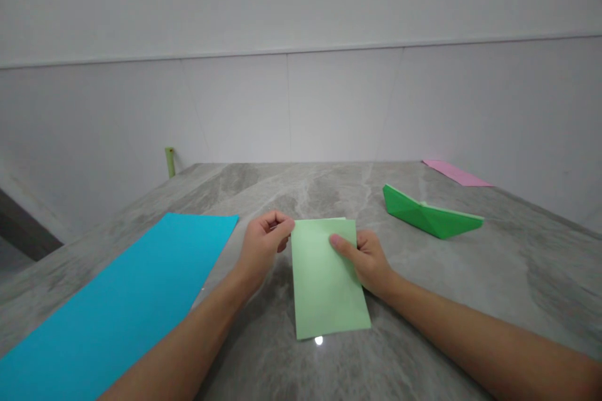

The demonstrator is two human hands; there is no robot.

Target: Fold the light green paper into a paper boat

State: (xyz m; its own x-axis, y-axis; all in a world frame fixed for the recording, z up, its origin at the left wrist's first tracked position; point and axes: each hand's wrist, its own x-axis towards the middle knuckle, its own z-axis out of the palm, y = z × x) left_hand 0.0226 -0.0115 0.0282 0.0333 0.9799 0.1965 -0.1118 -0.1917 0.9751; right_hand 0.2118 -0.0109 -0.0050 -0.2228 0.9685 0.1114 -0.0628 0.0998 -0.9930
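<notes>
A pale green sheet of paper (324, 288), folded over, is held up between my hands just above the table. My left hand (266, 238) pinches its upper left corner between thumb and fingers. My right hand (369, 260) grips the right edge, the thumb lying across the front and the other fingers mostly hidden behind. A thin strip of a second layer shows along the top edge. Right of the hands, a folded green paper boat (430, 213) rests on the table.
Blue paper (126, 301) lies flat along the left of the grey marbled table (320, 191). A pink sheet (456, 173) is at the far right edge by the white wall (329, 106). Behind the far left edge stands a small green post (170, 163).
</notes>
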